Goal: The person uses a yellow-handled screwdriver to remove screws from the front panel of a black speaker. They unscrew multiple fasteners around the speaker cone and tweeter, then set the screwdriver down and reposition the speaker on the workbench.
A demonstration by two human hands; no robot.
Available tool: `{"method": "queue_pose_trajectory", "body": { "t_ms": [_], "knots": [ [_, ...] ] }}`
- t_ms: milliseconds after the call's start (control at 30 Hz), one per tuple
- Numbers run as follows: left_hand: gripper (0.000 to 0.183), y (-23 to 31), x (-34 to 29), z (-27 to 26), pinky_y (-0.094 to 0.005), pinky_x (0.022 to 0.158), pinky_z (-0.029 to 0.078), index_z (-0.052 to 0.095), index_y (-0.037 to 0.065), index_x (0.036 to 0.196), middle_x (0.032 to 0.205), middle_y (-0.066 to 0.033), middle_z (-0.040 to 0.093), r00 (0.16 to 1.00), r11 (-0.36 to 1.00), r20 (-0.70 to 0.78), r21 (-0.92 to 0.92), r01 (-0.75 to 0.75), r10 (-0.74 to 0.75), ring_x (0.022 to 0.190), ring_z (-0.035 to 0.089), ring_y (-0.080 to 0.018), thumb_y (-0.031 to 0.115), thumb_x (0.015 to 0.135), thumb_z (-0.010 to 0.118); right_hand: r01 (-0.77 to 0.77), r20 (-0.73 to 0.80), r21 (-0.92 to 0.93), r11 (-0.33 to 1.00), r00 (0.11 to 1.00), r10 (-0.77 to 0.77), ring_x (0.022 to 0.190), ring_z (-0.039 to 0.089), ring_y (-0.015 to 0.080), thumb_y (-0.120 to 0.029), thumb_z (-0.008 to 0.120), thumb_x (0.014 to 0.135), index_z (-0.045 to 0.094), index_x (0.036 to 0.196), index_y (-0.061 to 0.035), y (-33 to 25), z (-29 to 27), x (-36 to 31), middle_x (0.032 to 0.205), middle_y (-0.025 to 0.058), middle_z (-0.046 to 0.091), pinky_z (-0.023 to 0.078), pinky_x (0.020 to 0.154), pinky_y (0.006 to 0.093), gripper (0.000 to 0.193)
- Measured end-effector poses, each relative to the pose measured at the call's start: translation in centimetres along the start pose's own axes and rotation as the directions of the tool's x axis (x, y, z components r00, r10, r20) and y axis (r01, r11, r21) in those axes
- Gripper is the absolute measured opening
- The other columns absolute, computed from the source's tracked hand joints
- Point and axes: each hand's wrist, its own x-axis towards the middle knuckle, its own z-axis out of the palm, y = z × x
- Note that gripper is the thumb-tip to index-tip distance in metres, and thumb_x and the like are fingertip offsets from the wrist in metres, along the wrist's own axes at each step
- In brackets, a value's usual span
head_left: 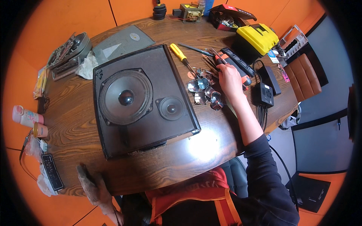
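Observation:
A black speaker panel (141, 139) lies on the wooden table, with a large cone (117, 96) and a smaller one (171, 108) set in it. To its right my right hand (230, 79) reaches among hand tools, fingers closed on an orange-handled tool (218, 59) whose kind I cannot make out. Several shiny curved metal pieces (203, 84) are heaped just left of that hand. A yellow-handled screwdriver (178, 52) points toward the heap. My left hand (90, 184) is at the table's near left edge, fingers stretched, apart from the speaker and holding nothing visible.
Beyond the right hand are a black-and-orange case (237, 62) and a yellow-lidded toolbox (258, 37). A black fan box (264, 95) with cables stands nearby. A perforated grille (122, 43) lies behind the speaker; a tumbler (26, 116) and a cup (40, 130) stand left.

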Motion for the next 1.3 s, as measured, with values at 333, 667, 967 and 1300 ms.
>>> {"method": "queue_pose_trajectory", "body": {
  "t_ms": [333,667,967,1300],
  "knots": [
    [0.057,-0.7,-0.1,0.3,-0.0404,0.112,0.034,0.031,-0.008,0.144,0.144,-0.0233,0.042,0.999,0.999,-0.029,-0.044,-0.025,0.024,0.134,0.041,-0.0329,-0.011,0.089,0.047,-0.026,0.031,-0.032,0.999,0.999,0.027,0.080,0.066,0.0363,-0.008,0.064,0.079,0.072,0.092,-0.0058,-0.4,1.3,3.0,0.081,0.0181,0.068,0.052,0.072,0.0439,0.015],
    [0.062,0.8,0.1,-0.6,-0.0393,0.111,0.033,0.036,-0.007,0.141,0.142,-0.0234,0.044,0.992,0.992,0.002,0.029,-0.124,0.124,0.132,0.043,-0.0342,-0.004,0.083,0.054,-0.030,0.280,0.193,0.981,0.960,-0.025,0.101,0.065,0.0358,-0.016,0.077,0.072,0.066,0.116,-0.0109,-4.9,7.4,11.5,0.108,0.0190,0.068,0.052,0.087,0.0455,0.045],
    [0.064,1.3,0.0,-0.9,-0.0388,0.104,0.041,0.046,-0.004,0.135,0.129,-0.0210,0.056,0.979,0.964,-0.124,0.231,-0.130,0.162,0.121,0.053,-0.0351,0.004,0.076,0.069,0.046,0.282,0.239,0.970,0.953,-0.114,0.081,0.069,0.0331,-0.014,0.073,0.075,0.046,0.141,-0.0236,-3.8,6.5,12.9,0.085,0.0181,0.070,0.053,0.075,0.0432,0.072],
    [0.064,1.1,0.0,-0.7,-0.0411,0.106,0.039,0.048,-0.005,0.134,0.131,-0.0225,0.054,0.990,0.985,-0.102,0.156,-0.076,0.093,0.124,0.050,-0.0370,0.004,0.075,0.071,0.091,-0.201,0.745,0.661,0.975,0.092,0.074,0.058,0.0055,-0.007,0.063,0.092,0.038,0.146,-0.0160,-0.5,0.8,11.8,0.080,0.0011,0.063,0.048,0.067,0.0218,0.060]
  ]
}}
